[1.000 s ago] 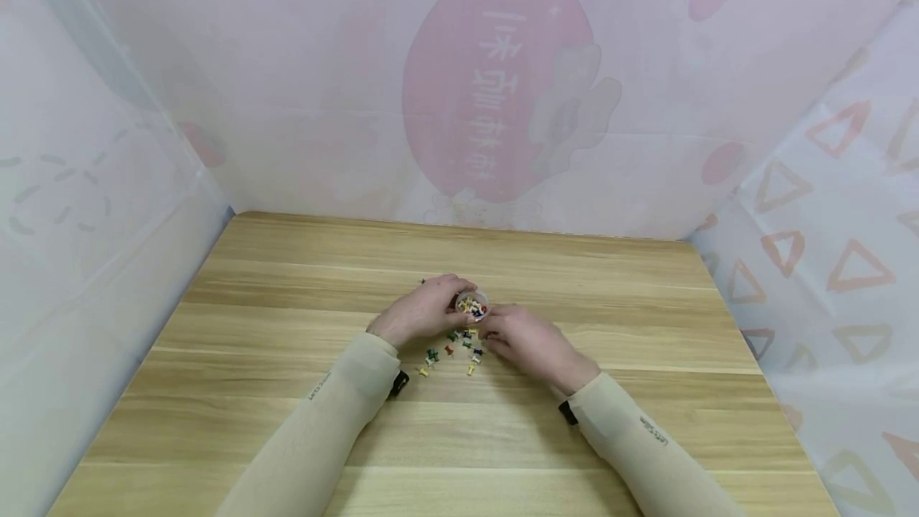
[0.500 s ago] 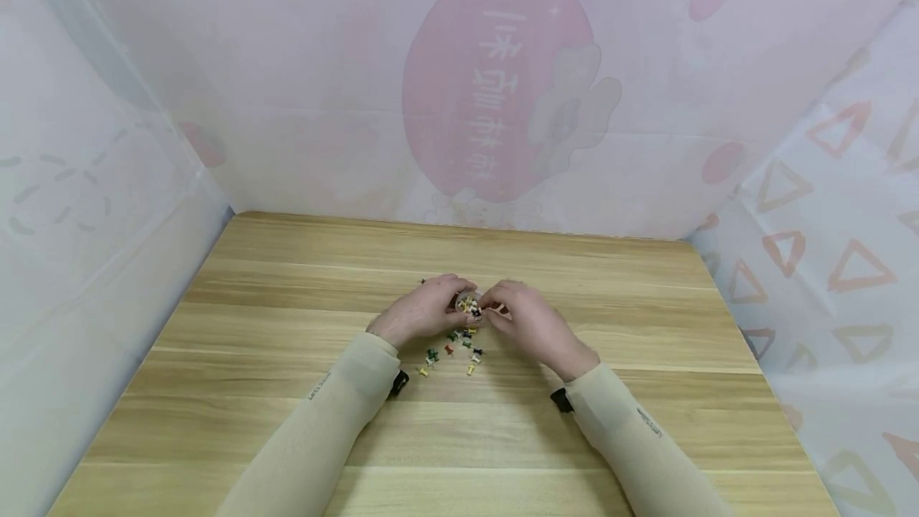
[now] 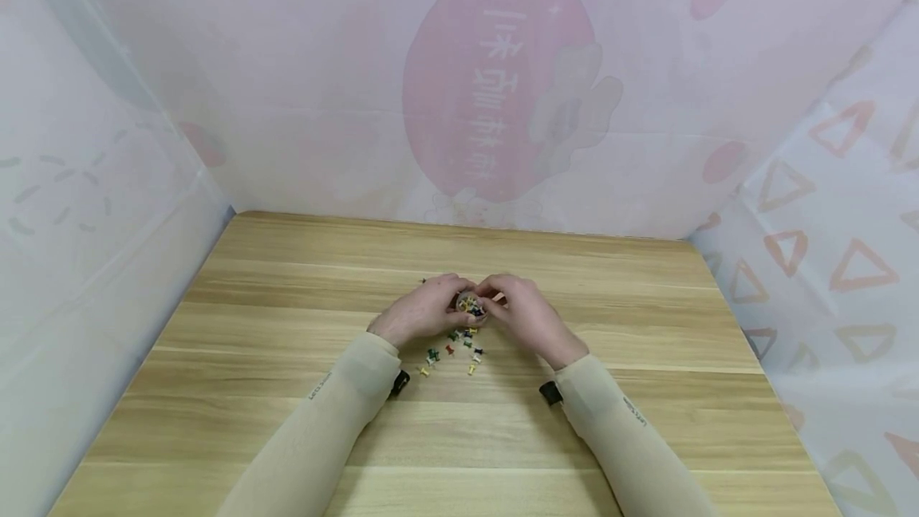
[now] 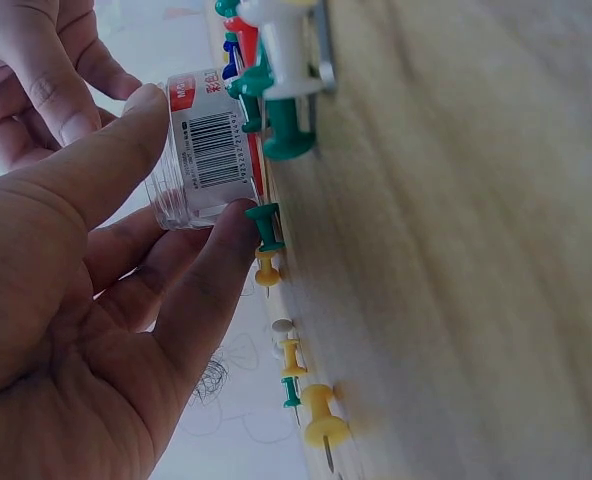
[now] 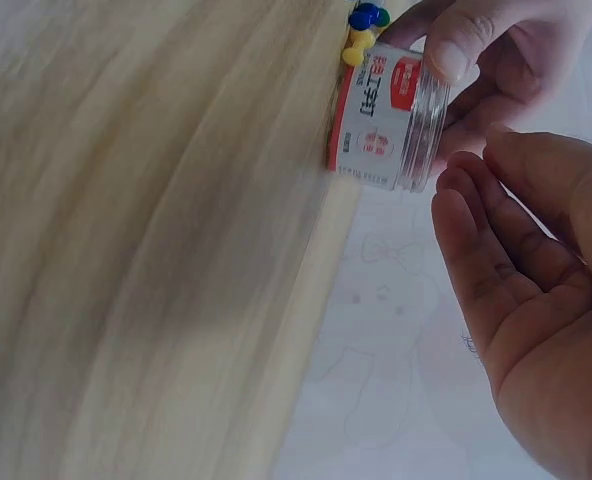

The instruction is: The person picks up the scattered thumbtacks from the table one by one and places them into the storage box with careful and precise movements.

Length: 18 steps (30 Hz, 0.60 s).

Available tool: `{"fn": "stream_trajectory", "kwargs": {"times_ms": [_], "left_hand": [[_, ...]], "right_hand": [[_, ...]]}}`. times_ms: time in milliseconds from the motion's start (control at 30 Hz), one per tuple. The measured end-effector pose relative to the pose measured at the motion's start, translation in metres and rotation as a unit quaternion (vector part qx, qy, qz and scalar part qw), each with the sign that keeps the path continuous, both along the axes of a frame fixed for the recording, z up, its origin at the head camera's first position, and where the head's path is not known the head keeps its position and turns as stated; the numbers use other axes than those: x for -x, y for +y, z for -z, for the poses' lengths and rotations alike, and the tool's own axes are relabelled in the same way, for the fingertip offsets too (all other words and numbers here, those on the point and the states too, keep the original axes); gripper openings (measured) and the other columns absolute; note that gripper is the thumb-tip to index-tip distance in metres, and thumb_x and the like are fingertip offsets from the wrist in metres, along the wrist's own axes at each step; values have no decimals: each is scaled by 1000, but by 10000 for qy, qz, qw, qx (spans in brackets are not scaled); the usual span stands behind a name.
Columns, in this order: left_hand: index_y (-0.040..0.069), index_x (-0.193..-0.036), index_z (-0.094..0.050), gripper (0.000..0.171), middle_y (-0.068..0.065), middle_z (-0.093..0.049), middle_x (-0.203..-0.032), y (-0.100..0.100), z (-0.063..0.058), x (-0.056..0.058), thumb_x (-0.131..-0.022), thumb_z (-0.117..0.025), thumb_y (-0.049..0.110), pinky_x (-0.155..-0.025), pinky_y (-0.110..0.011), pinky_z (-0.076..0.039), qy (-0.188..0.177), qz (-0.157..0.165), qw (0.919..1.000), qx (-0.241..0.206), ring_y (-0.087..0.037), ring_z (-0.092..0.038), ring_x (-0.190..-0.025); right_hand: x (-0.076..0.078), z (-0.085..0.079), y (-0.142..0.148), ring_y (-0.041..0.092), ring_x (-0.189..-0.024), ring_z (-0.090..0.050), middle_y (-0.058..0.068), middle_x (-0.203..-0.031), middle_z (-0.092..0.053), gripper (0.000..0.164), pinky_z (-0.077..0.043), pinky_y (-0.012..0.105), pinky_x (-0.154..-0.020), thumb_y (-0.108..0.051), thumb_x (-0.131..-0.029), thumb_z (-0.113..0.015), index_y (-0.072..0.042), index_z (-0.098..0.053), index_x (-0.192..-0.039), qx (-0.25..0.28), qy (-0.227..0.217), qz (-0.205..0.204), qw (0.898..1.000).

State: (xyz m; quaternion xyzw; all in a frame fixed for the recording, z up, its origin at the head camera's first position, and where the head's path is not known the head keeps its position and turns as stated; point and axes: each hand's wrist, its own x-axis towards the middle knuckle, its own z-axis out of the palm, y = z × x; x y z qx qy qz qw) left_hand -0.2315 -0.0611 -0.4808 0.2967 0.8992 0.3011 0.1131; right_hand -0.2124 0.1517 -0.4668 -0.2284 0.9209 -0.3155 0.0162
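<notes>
My left hand grips a clear round jar with a white and red label, thumb and fingers around its sides. The jar stands upright on the table, and colored push pins fill part of it. Over the jar's mouth is my right hand, fingers bent and tips close to the rim; no pin shows between them. Several loose push pins in green, white, yellow, red and blue lie in front of the jar. A yellow push pin lies nearest the left wrist camera.
A wood-grain table spreads under both hands. One dark push pin lies behind my left hand. Pale printed curtains hang along the back and both sides of the table.
My right hand has moved up and away from me, from beside the jar to over its mouth. The left hand and jar have stayed in place.
</notes>
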Motion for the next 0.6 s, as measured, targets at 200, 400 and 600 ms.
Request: {"fn": "stream_trajectory", "kwargs": {"times_ms": [200,400,600], "left_hand": [[14,-144,-59,57,-6,-64,-135,1,-2,-2,-95,-75,36,-105,-39,-47,13,-54,9997,224,-21,-58,-122],[11,-151,-53,68,-7,-60,-143,1,-4,-3,-94,-75,41,-110,-41,-44,63,-100,9990,428,-22,-55,-129],[6,-155,-47,74,-11,-61,-142,-11,-13,-1,-94,-76,36,-107,-41,-48,66,-53,9998,168,-24,-60,-124]], "right_hand": [[3,2,6,13,-96,-69,-2,-111,-72,18,-59,33,-84,-19,-99,-71,-12,-74,-116,171,-160,220,9995],[6,5,11,16,-103,-69,0,-118,-70,26,-58,35,-90,-21,-100,-69,-12,-70,-124,139,-304,293,9990],[7,7,13,20,-110,-68,2,-131,-66,38,-57,36,-94,-26,-100,-70,-12,-66,-134,178,-408,245,9987]]}}
